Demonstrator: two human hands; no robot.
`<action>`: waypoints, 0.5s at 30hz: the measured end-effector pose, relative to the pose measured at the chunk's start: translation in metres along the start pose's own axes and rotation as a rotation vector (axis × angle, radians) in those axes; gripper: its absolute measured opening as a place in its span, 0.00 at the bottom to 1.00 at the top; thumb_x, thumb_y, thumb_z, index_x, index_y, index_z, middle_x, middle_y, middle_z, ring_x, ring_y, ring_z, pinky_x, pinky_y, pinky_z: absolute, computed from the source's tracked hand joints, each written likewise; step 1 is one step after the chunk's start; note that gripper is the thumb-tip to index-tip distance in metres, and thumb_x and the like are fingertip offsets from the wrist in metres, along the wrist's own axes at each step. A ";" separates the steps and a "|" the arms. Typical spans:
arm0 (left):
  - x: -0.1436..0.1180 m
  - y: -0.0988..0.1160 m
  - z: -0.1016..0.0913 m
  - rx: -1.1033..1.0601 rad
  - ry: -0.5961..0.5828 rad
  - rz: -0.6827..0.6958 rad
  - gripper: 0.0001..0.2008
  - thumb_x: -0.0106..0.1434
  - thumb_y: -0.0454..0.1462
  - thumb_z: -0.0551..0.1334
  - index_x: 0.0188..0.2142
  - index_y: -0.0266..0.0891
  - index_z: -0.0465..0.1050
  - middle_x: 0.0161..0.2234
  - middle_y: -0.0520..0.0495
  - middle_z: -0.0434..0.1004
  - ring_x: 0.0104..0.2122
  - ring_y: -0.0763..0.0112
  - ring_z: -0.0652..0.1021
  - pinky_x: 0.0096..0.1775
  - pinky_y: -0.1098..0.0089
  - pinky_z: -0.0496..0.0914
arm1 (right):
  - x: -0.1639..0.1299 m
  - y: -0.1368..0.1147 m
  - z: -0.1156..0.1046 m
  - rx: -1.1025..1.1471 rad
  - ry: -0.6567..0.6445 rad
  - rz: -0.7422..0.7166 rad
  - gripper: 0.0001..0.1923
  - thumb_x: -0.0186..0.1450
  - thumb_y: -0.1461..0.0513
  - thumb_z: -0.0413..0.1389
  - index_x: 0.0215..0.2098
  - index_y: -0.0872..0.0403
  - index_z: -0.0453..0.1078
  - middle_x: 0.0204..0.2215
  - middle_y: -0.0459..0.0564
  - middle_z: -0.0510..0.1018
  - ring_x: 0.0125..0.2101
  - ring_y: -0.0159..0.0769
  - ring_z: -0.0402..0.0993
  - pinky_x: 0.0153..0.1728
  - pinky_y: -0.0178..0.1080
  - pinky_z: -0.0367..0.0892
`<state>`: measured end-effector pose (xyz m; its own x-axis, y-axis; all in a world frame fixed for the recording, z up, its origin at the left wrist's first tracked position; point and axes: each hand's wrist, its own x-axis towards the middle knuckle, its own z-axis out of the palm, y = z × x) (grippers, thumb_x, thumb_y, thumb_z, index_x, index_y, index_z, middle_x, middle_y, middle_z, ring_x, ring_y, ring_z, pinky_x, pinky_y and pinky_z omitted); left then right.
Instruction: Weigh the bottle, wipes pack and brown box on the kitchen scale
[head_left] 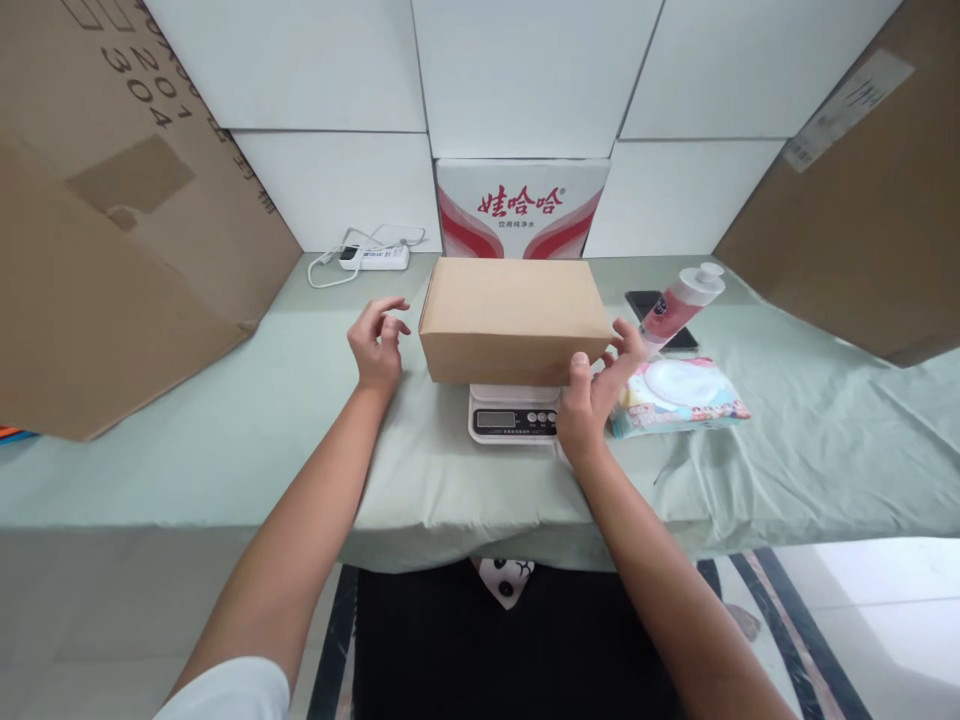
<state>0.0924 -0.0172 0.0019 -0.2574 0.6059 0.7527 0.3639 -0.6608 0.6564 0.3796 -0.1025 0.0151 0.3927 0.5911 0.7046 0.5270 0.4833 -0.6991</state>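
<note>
Cardboard box (514, 318) sits closed on kitchen scale (514, 412), mid desk (225, 420). Right hand (596, 390) at box's lower right corner, thumb on front face, fingers spread along side, touching, not gripping. Left hand (377, 345) just left of box, fingers loosely curled, open, holding nothing. Wet-wipes pack (679, 395) right of box; pink tube (679, 305) and phone (649, 303) behind it. Power strip (373, 257) back left of box.

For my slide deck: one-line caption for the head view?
Closed brown cardboard box on white digital scale; right hand touching it, left hand open beside.
</note>
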 end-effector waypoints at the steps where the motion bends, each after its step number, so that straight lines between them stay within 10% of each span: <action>1: 0.002 -0.004 -0.001 -0.009 0.031 -0.043 0.22 0.71 0.53 0.59 0.46 0.40 0.82 0.40 0.42 0.85 0.26 0.71 0.78 0.27 0.69 0.66 | 0.000 0.001 0.000 0.002 0.005 -0.012 0.31 0.71 0.49 0.50 0.70 0.44 0.55 0.66 0.57 0.62 0.64 0.50 0.64 0.63 0.61 0.63; 15: 0.004 0.004 0.001 -0.052 0.128 -0.260 0.23 0.69 0.57 0.58 0.33 0.42 0.73 0.24 0.51 0.67 0.22 0.73 0.64 0.27 0.68 0.59 | 0.002 -0.004 -0.001 0.036 -0.022 0.008 0.29 0.73 0.48 0.49 0.69 0.44 0.56 0.66 0.59 0.63 0.67 0.51 0.62 0.65 0.63 0.62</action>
<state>0.0939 -0.0163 0.0075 -0.4481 0.6994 0.5568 0.2252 -0.5144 0.8274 0.3791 -0.1043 0.0191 0.3799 0.6090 0.6963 0.4960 0.5012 -0.7090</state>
